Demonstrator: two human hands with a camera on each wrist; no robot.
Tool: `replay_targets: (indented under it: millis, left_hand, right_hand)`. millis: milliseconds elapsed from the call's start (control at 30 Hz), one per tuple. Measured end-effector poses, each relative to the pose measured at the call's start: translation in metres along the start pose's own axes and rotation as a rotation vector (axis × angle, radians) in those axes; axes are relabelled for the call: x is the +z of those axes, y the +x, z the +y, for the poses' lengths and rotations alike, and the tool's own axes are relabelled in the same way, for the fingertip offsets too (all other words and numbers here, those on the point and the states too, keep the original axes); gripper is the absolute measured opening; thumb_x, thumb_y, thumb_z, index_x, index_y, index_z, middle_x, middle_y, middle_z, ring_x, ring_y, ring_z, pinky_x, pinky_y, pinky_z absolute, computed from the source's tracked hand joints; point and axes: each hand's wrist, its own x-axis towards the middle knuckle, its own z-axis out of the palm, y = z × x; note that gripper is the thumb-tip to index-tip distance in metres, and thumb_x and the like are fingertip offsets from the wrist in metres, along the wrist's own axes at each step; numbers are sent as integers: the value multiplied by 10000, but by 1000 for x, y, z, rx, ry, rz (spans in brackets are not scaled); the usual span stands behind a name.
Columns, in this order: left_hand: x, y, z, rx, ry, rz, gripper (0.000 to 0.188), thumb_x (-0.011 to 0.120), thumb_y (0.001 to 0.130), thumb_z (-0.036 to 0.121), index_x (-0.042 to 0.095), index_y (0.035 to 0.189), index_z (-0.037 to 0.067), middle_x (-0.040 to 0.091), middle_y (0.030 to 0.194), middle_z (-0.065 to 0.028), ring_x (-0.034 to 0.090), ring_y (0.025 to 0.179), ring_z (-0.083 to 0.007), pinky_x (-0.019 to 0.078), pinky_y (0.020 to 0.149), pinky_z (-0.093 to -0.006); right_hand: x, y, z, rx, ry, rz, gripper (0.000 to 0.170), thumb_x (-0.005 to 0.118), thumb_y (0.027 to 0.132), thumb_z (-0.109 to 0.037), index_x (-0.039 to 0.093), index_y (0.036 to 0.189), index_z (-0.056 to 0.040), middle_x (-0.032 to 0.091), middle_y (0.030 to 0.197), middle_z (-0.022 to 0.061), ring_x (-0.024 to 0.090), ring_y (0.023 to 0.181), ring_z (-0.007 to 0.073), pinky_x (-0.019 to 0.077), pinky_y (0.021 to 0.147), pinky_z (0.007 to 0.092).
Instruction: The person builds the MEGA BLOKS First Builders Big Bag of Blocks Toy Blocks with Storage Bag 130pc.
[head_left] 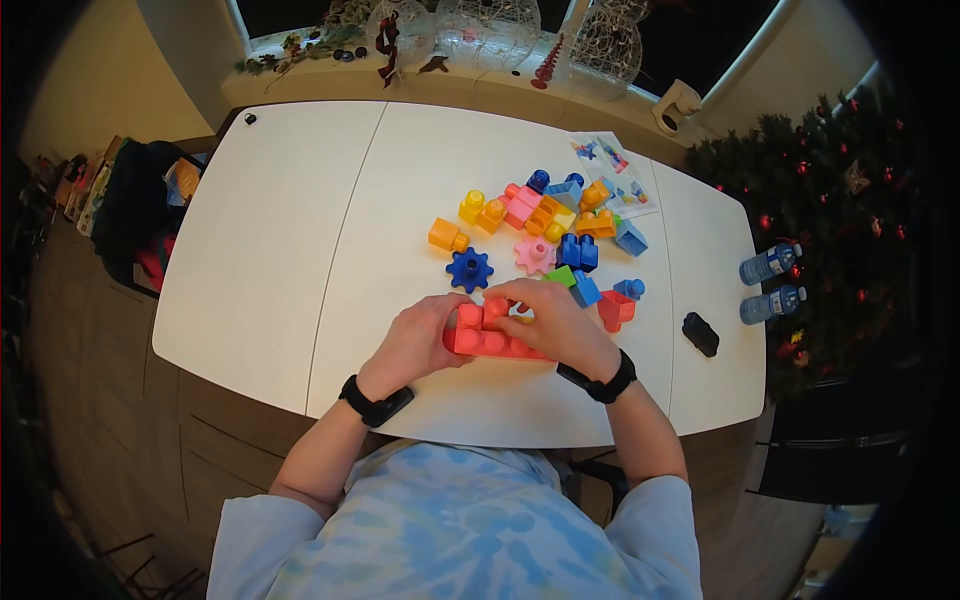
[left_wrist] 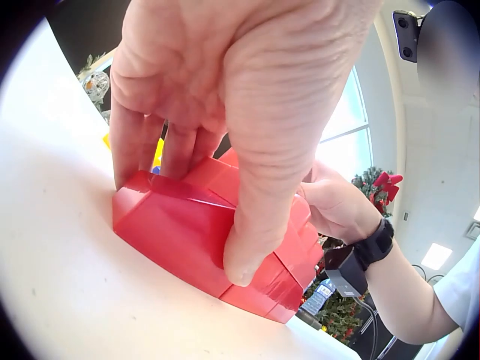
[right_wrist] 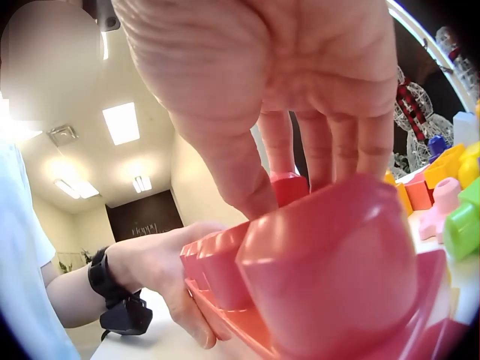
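A long red toy base with round studs [head_left: 482, 343] rests on the white table in front of the person. My left hand [head_left: 425, 335] grips its left end; in the left wrist view the thumb lies along the near side of the red base [left_wrist: 180, 225] and the fingers go over the far side. Over the studs, my right hand [head_left: 562, 318] pinches a small red building block [head_left: 494, 308] between thumb and fingers. Large red studs [right_wrist: 330, 262] fill the front of the right wrist view, partly hiding that block [right_wrist: 289, 187].
Beyond the hands lie a dark blue gear [head_left: 469, 270], a pink gear [head_left: 534, 255] and several colored blocks [head_left: 596, 224]. A picture sheet [head_left: 640, 192] is behind them. To the right are a black object [head_left: 700, 334] and two water bottles [head_left: 771, 264].
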Motion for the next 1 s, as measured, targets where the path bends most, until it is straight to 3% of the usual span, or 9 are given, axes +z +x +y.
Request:
replay_targets:
  millis: [167,300,467,700,767,800,867,900,1000]
  left_hand:
    - [2,0,-2,1,12,10,685,911,635,148,609,1245,70,697,1159,-150,655,1095,-363,547,934,-438]
    - [3,1,-2,17,19,33,684,913,633,151,609,1240,69,701,1152,-149,656,1097,-362,547,934,-434]
    - [2,1,0,-16,38,11,669,918,650,184,633,1247,83,700,1185,-148,673,1069,-352,553,945,-414]
    - [-2,2,7,-32,32,-11,652,913,637,162,642,1224,76,707,1147,-142,670,1055,-358,554,929,-417]
    - [1,2,2,-21,35,9,654,913,635,161,642,1225,79,708,1138,-143,670,1051,-359,553,927,-418]
    - [3,1,0,-13,36,24,657,913,633,161,641,1226,82,709,1129,-143,670,1047,-361,553,924,-419]
    - [2,1,2,-27,36,21,658,913,632,163,641,1226,84,709,1123,-143,671,1044,-360,553,921,-419]
    - [1,1,3,-44,33,12,660,913,630,165,641,1226,87,710,1118,-142,671,1042,-360,553,919,-419]
    - [-1,1,5,-23,39,1,674,888,639,145,618,1250,60,711,1098,-158,669,1045,-371,560,886,-448]
  right_hand:
    - [-10,-1,-14,127,120,-47,223,721,937,-123,725,1126,-5,762,1024,146,753,899,259,590,850,341]
    - [-9,1,-10,70,114,-52,195,721,930,-112,730,1101,-20,755,950,149,747,845,264,584,786,347]
    - [-4,6,-14,98,40,-45,89,683,851,-65,673,918,-8,699,790,176,691,743,346,535,700,413]
    - [-9,10,-11,70,78,-55,110,693,858,-105,663,904,-10,709,775,160,691,721,337,531,697,420]
    - [-21,15,-16,221,16,-257,173,720,874,-167,691,956,-17,735,821,144,706,777,311,538,727,408]
    - [-26,19,-9,217,13,-256,173,720,874,-167,691,956,-17,735,821,144,706,777,311,538,727,408]
    - [-41,35,9,96,-60,-163,234,747,893,-219,719,1023,-28,749,908,140,708,857,294,536,758,360]
    - [-49,45,13,168,-76,-61,319,773,865,-234,713,1096,-22,749,1029,154,697,951,319,538,830,382]
    - [-58,84,44,73,-301,147,445,802,814,-228,674,1194,-33,739,1097,152,663,1047,336,538,898,408]
